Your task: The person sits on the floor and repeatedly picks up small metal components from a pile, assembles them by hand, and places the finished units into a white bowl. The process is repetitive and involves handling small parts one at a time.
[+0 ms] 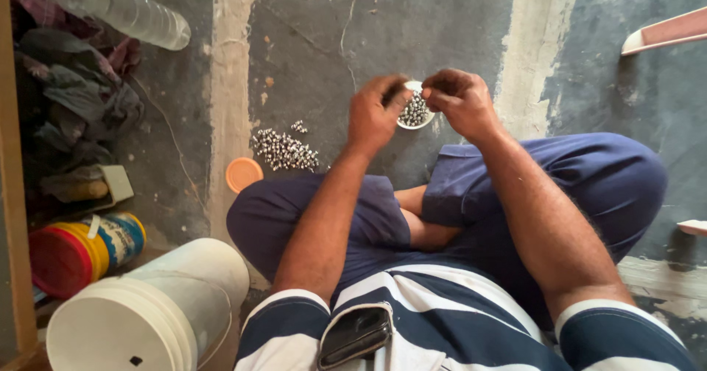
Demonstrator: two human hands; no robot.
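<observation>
Sitting cross-legged on a concrete floor (pixel 442 17), both hands meet over a small white bowl (pixel 414 111) of silver beads.

The left hand (pixel 374 114) curls its fingers together at the bowl's rim; the right hand (pixel 458 100) pinches thumb and forefinger tightly, on something too small to tell. A loose heap of beads (pixel 283 148) lies left, near an orange lid (pixel 243 173).

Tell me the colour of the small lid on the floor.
Orange lid, clearest in the head view.
</observation>
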